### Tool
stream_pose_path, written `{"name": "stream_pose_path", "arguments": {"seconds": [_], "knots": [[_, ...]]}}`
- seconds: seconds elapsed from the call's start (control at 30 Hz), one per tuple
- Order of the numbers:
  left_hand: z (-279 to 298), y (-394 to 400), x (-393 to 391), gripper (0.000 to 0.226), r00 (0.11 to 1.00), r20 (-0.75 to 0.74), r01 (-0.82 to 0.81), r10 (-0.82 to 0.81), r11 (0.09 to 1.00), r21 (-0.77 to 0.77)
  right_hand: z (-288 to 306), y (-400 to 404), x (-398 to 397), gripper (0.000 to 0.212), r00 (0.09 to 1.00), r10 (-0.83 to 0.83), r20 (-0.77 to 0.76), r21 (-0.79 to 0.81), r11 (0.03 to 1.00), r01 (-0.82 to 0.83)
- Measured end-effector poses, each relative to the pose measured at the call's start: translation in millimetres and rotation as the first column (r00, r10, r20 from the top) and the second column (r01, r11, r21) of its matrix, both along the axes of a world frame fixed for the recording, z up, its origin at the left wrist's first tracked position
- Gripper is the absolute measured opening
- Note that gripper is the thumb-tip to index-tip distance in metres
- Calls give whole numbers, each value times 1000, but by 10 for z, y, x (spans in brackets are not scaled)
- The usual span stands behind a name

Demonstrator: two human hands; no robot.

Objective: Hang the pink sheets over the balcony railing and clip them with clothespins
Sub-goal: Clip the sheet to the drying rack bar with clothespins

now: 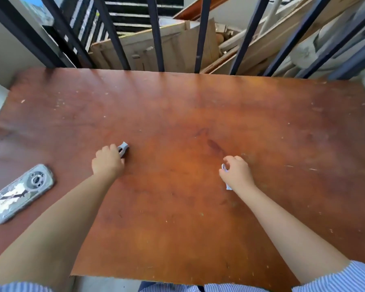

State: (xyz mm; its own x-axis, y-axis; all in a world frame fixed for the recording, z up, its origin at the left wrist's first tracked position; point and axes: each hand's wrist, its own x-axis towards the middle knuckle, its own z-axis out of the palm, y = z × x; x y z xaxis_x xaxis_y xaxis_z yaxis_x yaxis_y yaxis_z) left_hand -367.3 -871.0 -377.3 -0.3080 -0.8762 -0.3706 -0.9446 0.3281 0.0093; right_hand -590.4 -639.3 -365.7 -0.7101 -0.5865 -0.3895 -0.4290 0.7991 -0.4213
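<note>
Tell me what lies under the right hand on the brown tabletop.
The right hand holds a pale clothespin; its ends show at the fingers and near the wrist, and the middle is covered by the hand. Below is the tabletop.

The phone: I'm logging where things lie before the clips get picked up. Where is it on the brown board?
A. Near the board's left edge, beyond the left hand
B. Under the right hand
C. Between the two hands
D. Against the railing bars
A: the phone lies face down near the left edge of the board, left of the left hand.
</note>
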Motion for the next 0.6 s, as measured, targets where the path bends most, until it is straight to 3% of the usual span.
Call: {"name": "stream_pose_path", "arguments": {"seconds": [0.07, 0.23, 0.43, 0.6], "knots": [[-64, -58, 55, 32, 999, 11, 43, -43, 999, 34, 54, -97, 99, 29, 996, 79, 44, -81, 994, -76], [-83, 164, 191, 27, 974, -224, 29, -21, 999, 34, 133, -338, 417, 21, 897, 378, 229, -203, 920, -336], [128, 843, 710, 28, 845, -529, -36, 77, 995, 88, 166, -601, 999, 10, 810, 516, 279, -319, 845, -429], [393, 1532, 1579, 24, 775, -568, -279, 276, 957, 84, 257, -635, 1845, 19, 702, 664, 258, -374, 738, -561]]}}
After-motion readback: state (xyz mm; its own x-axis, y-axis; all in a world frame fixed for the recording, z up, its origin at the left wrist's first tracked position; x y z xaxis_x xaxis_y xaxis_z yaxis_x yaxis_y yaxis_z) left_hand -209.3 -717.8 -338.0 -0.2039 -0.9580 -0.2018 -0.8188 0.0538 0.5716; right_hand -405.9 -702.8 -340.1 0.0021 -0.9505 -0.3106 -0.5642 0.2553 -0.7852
